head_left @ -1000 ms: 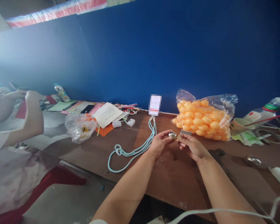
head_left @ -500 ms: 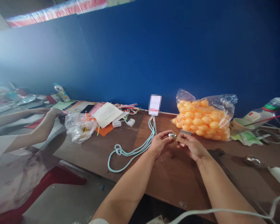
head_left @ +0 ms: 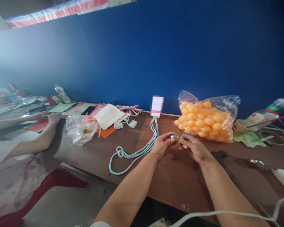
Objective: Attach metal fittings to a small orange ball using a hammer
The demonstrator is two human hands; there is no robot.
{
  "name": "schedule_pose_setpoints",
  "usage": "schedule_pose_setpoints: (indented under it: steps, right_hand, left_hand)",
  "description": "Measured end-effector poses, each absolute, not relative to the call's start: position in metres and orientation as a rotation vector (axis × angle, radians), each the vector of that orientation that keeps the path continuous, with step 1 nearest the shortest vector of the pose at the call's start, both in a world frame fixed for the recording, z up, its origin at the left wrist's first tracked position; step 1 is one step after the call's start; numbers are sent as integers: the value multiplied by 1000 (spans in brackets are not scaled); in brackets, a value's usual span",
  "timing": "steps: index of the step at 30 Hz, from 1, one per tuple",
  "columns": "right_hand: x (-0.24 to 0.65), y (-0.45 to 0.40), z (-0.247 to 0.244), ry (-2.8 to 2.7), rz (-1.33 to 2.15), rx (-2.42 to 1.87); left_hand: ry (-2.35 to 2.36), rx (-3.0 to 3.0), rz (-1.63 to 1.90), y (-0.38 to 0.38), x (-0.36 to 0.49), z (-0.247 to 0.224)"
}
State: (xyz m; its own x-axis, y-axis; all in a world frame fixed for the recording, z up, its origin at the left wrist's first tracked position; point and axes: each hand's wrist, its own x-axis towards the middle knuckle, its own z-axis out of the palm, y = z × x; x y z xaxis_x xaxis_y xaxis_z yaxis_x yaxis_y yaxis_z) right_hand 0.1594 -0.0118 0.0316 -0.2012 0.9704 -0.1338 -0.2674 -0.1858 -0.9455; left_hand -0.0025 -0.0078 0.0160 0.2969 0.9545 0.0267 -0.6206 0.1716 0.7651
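Note:
A small shiny silver ball (head_left: 174, 137), roundish to egg-shaped, is held over the brown table (head_left: 177, 186). The fingers of my left hand (head_left: 161, 145) are closed around its left side. At the ball's right end my right hand (head_left: 196, 148) is pinched together, with a tiny yellowish bit at its fingertips that is too small to name. A small grey flat piece (head_left: 188, 134) lies just beyond my right fingers. Behind the hands, a clear plastic bag (head_left: 230, 105) is filled with many orange egg-shaped balls (head_left: 204, 123).
A light-blue cord (head_left: 132, 155) lies left of my hands. Farther left are a crumpled plastic bag (head_left: 77, 132), papers (head_left: 109, 116) and a co-worker's forearms (head_left: 44, 138). On the right sit another silver object (head_left: 255, 162), a cup (head_left: 245, 127) and a bottle (head_left: 272, 112). A white cable (head_left: 203, 214) crosses in front.
My hands and the silver ball have hardly moved. The co-worker's hands on the left have shifted slightly, the near one lower over the red paper.

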Motion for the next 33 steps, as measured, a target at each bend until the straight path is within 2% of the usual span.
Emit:
schedule_pose_setpoints:
  steps: [33]
  right_hand:
    - [162, -14, 35, -1074, 1587, -1017]
  left_hand:
    - [534, 746, 1179, -8, -2, 15]
